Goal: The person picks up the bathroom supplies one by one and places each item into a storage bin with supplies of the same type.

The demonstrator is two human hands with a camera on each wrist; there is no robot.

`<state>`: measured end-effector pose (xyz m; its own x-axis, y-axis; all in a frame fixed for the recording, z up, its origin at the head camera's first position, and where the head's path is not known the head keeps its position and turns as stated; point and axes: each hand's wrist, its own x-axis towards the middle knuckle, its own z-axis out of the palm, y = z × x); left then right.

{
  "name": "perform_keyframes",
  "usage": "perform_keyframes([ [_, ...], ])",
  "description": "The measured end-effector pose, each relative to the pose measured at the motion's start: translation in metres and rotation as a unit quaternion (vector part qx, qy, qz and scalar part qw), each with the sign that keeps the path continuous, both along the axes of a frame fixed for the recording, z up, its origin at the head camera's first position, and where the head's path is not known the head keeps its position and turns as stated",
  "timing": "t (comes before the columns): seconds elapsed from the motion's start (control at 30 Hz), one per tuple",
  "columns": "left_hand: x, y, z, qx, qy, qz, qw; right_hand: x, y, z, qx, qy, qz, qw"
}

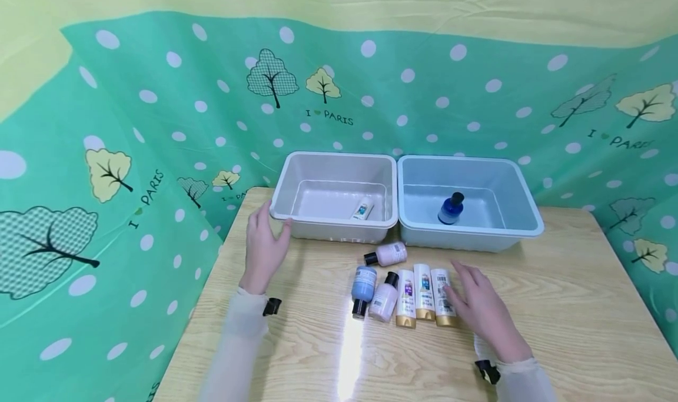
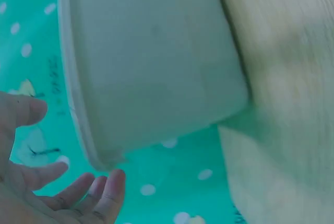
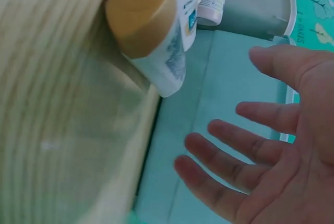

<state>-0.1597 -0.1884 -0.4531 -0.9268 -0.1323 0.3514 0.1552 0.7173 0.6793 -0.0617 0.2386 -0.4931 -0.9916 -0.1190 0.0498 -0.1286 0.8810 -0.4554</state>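
My left hand (image 1: 265, 248) is at the front left corner of the grey bin (image 1: 339, 230), fingers relaxed and apart; in the left wrist view the fingertips (image 2: 116, 182) come right at the rim's corner. My right hand (image 1: 486, 308) hovers beside the rightmost white tube with a gold cap (image 1: 442, 290), its fingers spread and nothing held. Left of that tube lie two similar tubes, one with a blue label (image 1: 424, 290) and one with a purple label (image 1: 406, 296). A pink bottle (image 1: 384, 302) and a light blue bottle (image 1: 364, 283), both black-capped, lie beside them.
Another pink bottle (image 1: 392, 253) lies just in front of the bins. Inside the grey bin is a small white tube (image 1: 362, 208). The light blue bin (image 1: 471, 239) next to it holds a dark blue bottle (image 1: 450, 209). A patterned green cloth (image 1: 339, 84) hangs behind the wooden table (image 1: 312, 343).
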Motion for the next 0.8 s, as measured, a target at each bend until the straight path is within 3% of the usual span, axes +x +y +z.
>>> perform_keyframes([
  [0.17,-0.011,-0.013,-0.008,0.073,-0.051,0.016,0.9959,0.000,0.004,-0.008,-0.044,-0.066,-0.025,0.997],
  [0.33,-0.018,-0.019,-0.012,0.140,-0.066,0.008,0.9879,-0.002,0.006,-0.018,-0.072,-0.078,-0.034,0.994],
  [0.5,-0.023,-0.022,-0.015,0.209,-0.076,0.003,0.9751,-0.004,0.002,-0.023,-0.089,-0.132,-0.060,0.985],
  [0.67,-0.026,-0.022,-0.014,0.253,-0.096,0.006,0.9626,-0.006,-0.003,-0.024,-0.093,-0.161,-0.080,0.979],
  [0.8,-0.027,-0.022,-0.014,0.268,-0.103,0.009,0.9578,-0.010,-0.007,-0.024,-0.099,-0.164,-0.090,0.977],
])
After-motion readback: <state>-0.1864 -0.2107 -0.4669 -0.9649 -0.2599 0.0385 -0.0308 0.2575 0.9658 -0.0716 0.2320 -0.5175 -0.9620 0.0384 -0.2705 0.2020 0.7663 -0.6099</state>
